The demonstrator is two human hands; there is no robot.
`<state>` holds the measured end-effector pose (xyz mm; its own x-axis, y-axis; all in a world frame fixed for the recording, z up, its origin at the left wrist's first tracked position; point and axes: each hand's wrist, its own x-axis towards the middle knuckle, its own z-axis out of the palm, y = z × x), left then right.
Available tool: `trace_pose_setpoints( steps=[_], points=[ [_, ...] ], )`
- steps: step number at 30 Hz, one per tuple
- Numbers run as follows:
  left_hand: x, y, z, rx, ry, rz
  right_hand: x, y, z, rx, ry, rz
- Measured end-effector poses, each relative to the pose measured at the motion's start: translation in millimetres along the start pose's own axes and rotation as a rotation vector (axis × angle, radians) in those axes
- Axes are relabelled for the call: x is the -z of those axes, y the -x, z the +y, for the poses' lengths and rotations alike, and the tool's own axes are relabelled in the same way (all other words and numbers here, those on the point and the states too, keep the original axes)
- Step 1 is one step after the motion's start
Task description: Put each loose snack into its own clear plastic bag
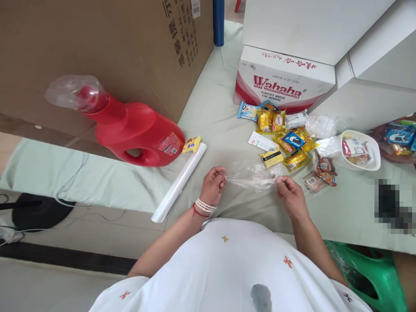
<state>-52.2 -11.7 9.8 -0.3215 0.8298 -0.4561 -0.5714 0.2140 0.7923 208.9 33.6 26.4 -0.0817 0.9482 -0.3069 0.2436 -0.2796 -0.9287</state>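
A crumpled clear plastic bag (251, 175) is stretched between both hands just above the pale green table cover (221, 117). My left hand (212, 185), with bead bracelets at the wrist, pinches its left end with closed fingers. My right hand (290, 195) pinches the right end. Just beyond the bag lies a heap of small snack packets (282, 134), yellow, blue and brown. A white bowl (373, 149) holding more packets stands to the right of the heap.
A red detergent jug (130, 130) lies on its side at the left, with a white roll (180, 182) and a yellow packet (191, 144) beside it. A large cardboard box (97, 43) and a Wahaha carton (282, 80) stand behind. A green stool (373, 268) is at the lower right.
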Motion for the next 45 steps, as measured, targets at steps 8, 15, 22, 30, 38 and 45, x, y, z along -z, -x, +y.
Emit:
trace_pose_setpoints(
  steps=[8, 15, 22, 30, 38, 45],
  points=[
    [48, 20, 29, -0.204, -0.844, -0.079, 54, 85, 37, -0.026, 0.339, -0.216],
    [-49, 29, 48, -0.813, -1.337, -0.244, 22, 52, 12, 0.127, 0.521, -0.077],
    [-67, -1, -11, -0.297, -1.345, -0.559, 7, 29, 12, 0.091, 0.382, -0.038],
    [9, -22, 5, -0.133, -0.814, 0.066, 33, 9, 32, -0.104, 0.082, 0.016],
    [21, 5, 5, -1.066, -1.385, -0.003, 61, -18, -5, -0.016, 0.777, 0.024],
    [27, -2, -10, -0.815, -1.733, -0.441, 36, -94, -39, -0.213, 1.143, 0.320]
  ],
)
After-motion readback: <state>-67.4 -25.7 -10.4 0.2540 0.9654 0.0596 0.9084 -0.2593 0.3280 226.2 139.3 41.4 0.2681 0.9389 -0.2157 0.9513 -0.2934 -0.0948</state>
